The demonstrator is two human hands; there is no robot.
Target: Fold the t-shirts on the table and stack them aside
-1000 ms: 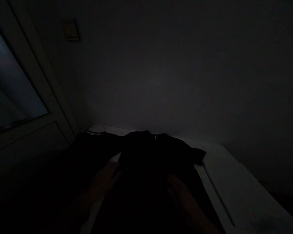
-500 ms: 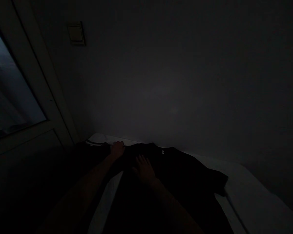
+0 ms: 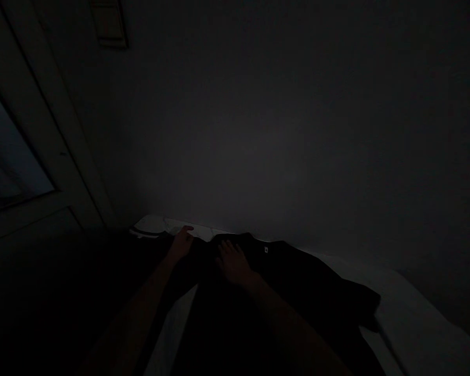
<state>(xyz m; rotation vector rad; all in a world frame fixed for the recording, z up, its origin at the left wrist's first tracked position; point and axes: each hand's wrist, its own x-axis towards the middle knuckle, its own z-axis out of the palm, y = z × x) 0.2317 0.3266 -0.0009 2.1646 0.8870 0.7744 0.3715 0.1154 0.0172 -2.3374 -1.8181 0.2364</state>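
Observation:
A black T-shirt [image 3: 297,279] lies spread on a white bed surface [image 3: 423,318], with a small pale label [image 3: 266,250] near its collar. My left hand [image 3: 182,245] is at the shirt's upper edge, its fingertips reaching the white surface beside the collar. Whether those fingers pinch the cloth is hidden by the dark. My right hand [image 3: 233,263] rests flat on the chest of the shirt with its fingers apart. The lower part of the shirt fades into shadow.
A pale door frame [image 3: 58,141] with a glass pane [image 3: 11,156] stands at the left. A small rectangular wall plate [image 3: 110,23] sits high on the dim wall behind the bed. The floor at the lower left is too dark to make out.
Both hands have moved up the shirt toward the collar since the earliest frame. In the latest half second they have barely moved, while the view has tilted slightly.

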